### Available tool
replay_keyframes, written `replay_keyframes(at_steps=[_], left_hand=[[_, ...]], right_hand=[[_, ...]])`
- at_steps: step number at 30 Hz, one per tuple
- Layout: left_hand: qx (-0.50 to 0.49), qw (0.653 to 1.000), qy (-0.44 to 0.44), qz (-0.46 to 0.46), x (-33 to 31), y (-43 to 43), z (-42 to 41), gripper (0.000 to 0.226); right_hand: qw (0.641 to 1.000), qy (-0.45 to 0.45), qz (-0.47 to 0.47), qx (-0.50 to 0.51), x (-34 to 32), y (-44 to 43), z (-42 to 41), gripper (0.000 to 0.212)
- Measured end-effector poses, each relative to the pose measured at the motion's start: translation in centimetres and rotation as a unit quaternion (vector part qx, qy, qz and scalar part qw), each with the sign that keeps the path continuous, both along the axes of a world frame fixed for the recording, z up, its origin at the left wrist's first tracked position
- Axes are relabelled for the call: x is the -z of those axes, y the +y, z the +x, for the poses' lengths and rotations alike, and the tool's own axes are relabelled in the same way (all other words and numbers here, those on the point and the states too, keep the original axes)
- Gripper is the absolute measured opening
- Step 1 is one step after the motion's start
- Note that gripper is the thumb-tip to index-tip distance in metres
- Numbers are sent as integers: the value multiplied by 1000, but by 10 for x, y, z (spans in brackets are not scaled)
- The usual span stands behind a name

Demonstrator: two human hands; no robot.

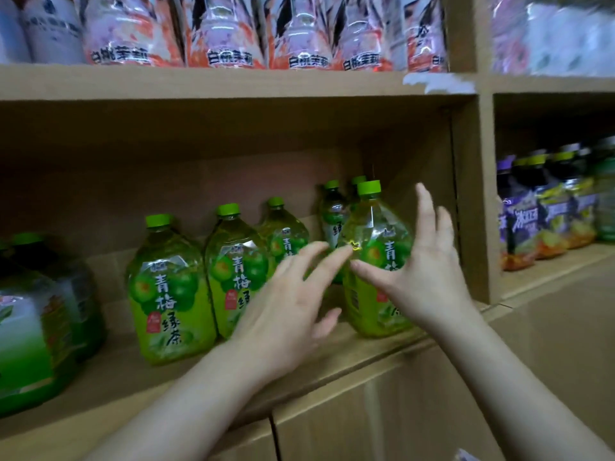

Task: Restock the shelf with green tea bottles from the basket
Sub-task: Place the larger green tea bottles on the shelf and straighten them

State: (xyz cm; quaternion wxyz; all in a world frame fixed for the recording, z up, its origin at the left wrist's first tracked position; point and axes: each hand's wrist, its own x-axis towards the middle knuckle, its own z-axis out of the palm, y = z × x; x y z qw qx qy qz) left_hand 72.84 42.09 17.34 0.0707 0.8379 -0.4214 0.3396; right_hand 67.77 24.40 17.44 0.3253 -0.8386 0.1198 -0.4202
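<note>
Several green tea bottles with green caps stand upright on the wooden shelf (332, 367). The rightmost front bottle (374, 227) stands near the shelf's front edge, close to the right wall. My right hand (422, 267) is spread wide with straight fingers just right of that bottle, the thumb pointing left across its label. My left hand (289, 301) is spread in front of the gap between that bottle and the bottle (233, 261) to its left. Neither hand holds anything. Whether the fingertips touch the bottle I cannot tell. Another bottle (169, 287) stands further left. No basket is in view.
Darker green bottles (36, 321) stand at the shelf's left end. The shelf above holds pink and orange labelled bottles (229, 31). A wooden divider (472, 201) separates a right compartment with purple labelled bottles (545, 207). Cabinet fronts (382, 420) lie below the shelf.
</note>
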Motion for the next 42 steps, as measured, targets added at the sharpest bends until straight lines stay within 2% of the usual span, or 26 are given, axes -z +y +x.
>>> replay_keyframes(at_steps=[3, 8, 13, 16, 20, 25, 28, 32, 37, 42], left_hand=[[39, 999, 18, 6, 10, -31, -3, 93], [11, 1000, 4, -21, 13, -34, 7, 91], [-67, 988, -136, 7, -5, -8, 21, 87], [-110, 979, -172, 17, -7, 12, 37, 83], [-195, 971, -122, 61, -5, 30, 50, 100], [-259, 961, -32, 89, -8, 43, 58, 105], [-260, 959, -36, 108, -11, 46, 59, 102], [-245, 958, -71, 131, -18, 64, 60, 99], [-296, 946, -85, 102, -23, 95, 58, 104], [-282, 953, -71, 88, -19, 101, 62, 101]], right_hand=[[998, 45, 19, -48, 18, -2, 17, 115], [999, 35, -1, -41, 20, 1, 26, 108], [992, 54, -22, -112, 21, 17, 53, 116], [980, 87, -32, -176, 17, 28, 74, 120], [970, 125, -43, -205, 13, 35, 96, 124], [975, 162, -35, -150, 8, 47, 110, 125], [975, 185, -39, -117, 3, 54, 120, 125], [978, 166, -34, -120, 6, 53, 121, 124], [978, 162, -31, -127, 8, 56, 116, 121], [979, 156, -26, -127, 7, 62, 109, 119]])
